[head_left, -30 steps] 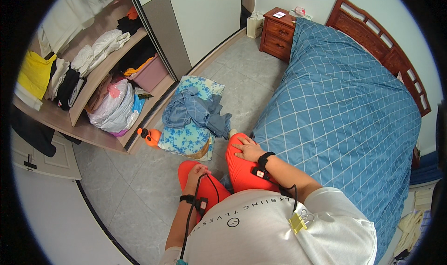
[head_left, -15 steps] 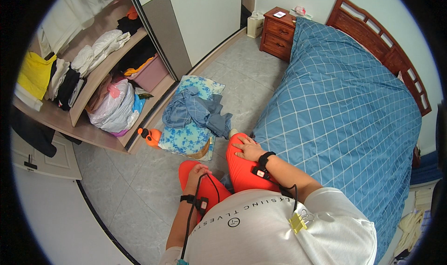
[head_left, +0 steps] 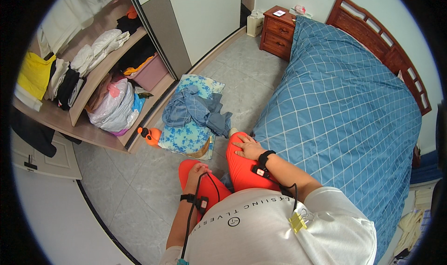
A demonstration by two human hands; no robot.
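From my end, what matters most is straight ahead of the hands: a crumpled, blue-grey cloth garment [head_left: 190, 110], lying beyond both knees on a pale-blue cotton cloth with blue flowers [head_left: 184, 140]. I can't tell what lies beneath that cloth. The garment's long axis runs roughly crosswise to me, its right end slanting down toward the right knee. That puts the right hand [head_left: 249, 149] nearer to it, though well short of touching. This hand rests palm down on the red-trousered right leg [head_left: 244, 173], fingers spread, gripping nothing. The left hand [head_left: 197, 173] lies on the left thigh, fingers loosely bent, with a thin black cable [head_left: 192, 214] passing over them; I can't tell whether they grip it. An orange plastic bottle [head_left: 152, 137] stands ahead and left, just beside the flowered cloth.
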